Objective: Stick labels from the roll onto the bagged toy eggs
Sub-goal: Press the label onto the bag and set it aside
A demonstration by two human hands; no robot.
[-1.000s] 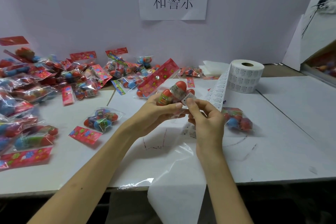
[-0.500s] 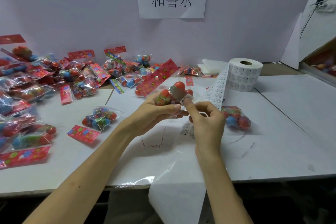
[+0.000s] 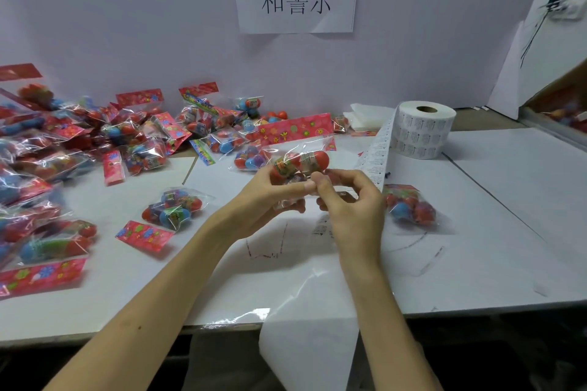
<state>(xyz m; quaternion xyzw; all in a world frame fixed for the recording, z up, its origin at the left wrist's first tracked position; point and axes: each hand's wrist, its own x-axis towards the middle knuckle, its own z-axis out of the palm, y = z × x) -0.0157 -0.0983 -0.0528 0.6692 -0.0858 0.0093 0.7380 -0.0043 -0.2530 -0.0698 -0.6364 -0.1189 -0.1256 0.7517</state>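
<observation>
The clear bag [image 3: 287,165] holds red-capped toy eggs [image 3: 316,160] with printed bands; I keep it raised above the white table [image 3: 508,200], near the label roll [image 3: 424,133]. My left hand [image 3: 270,197] curls round its underside, thumb on top. My right hand [image 3: 352,200] pinches the same bag beside that thumb (any label is hidden under my fingertips), other fingers curled.

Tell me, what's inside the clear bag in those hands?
Red toy eggs with printed bands show through the bag. Their count is unclear: the left hand and right hand cover its lower part.
</observation>
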